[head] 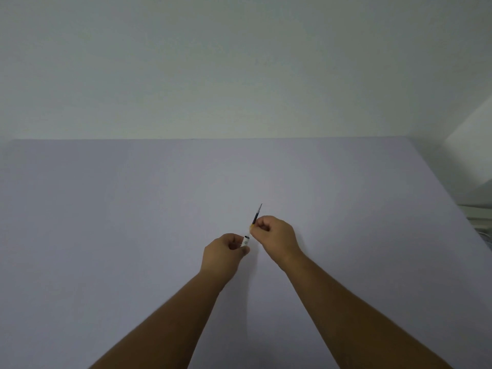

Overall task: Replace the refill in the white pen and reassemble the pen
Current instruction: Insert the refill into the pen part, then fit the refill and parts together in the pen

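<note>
My left hand [226,253] is closed around the white pen barrel [245,240]; only its open end shows above my fingers, pointing up and to the right. My right hand [277,235] pinches a thin dark blue refill [256,217] near its lower end. The refill's metal tip points up and away from me. Its lower end sits just above and right of the barrel's opening, a small gap apart. The rest of the barrel is hidden in my left fist.
Both hands hover over a pale lavender table [133,235] that meets a plain wall at the back. The table's right edge [458,209] runs diagonally, with white and grey objects [482,222] beyond it.
</note>
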Action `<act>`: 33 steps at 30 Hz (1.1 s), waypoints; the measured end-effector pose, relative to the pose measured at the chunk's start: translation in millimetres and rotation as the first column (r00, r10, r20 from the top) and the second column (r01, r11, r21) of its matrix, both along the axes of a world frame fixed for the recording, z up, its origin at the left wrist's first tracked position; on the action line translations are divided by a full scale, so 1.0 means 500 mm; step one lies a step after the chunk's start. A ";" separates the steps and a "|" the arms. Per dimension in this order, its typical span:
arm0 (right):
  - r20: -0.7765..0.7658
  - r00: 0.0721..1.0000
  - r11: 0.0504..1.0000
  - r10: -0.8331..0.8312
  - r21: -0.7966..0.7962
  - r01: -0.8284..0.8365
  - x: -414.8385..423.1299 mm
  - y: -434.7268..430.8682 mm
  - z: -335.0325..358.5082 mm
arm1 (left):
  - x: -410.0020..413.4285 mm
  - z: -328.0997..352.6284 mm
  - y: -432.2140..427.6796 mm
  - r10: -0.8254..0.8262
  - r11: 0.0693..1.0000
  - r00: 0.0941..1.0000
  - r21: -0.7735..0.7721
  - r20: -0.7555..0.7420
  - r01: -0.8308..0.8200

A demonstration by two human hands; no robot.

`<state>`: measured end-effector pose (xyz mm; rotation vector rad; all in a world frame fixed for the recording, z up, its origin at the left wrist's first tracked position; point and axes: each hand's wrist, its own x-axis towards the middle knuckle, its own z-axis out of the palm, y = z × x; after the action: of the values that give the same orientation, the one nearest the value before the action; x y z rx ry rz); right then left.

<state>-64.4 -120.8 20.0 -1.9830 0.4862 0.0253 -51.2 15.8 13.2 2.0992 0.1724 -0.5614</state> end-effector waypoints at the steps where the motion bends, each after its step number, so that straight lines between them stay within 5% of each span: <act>1: -0.003 1.000 1.000 0.013 0.013 -0.013 -0.002 -0.001 -0.002 | 0.001 0.001 -0.001 -0.011 1.000 1.000 0.001 0.007 0.011; 7: 0.008 0.996 0.977 -0.086 0.197 0.082 0.000 -0.011 0.012 | 0.005 0.006 0.002 -0.056 0.997 0.997 0.061 0.054 0.053; 13: -0.063 0.994 0.976 0.090 0.202 -0.076 -0.002 -0.015 0.014 | 0.009 0.004 -0.007 -0.095 0.994 0.994 0.057 0.051 0.092; 16: -0.082 0.997 0.963 -0.014 0.267 0.036 0.001 -0.039 0.016 | 0.012 0.002 -0.006 -0.077 0.997 0.996 0.002 0.035 0.077; 19: -0.155 0.978 0.990 -0.140 -0.037 0.135 0.009 -0.079 0.003 | 0.014 -0.004 -0.002 -0.042 0.999 0.999 -0.033 0.008 0.042; 22: -0.349 0.936 0.924 -0.052 -0.372 -0.087 0.003 -0.093 -0.016 | 0.011 -0.003 -0.001 -0.024 0.998 1.000 -0.056 -0.013 0.023; 33: -0.436 0.892 0.859 -0.119 -0.495 -0.128 0.003 -0.062 -0.059 | 0.002 -0.004 0.004 -0.014 0.998 1.000 -0.057 -0.025 0.013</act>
<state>-62.7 -151.7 -9.5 -2.5180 0.8627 0.4138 -50.2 17.7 11.4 2.0405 0.1556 -0.5952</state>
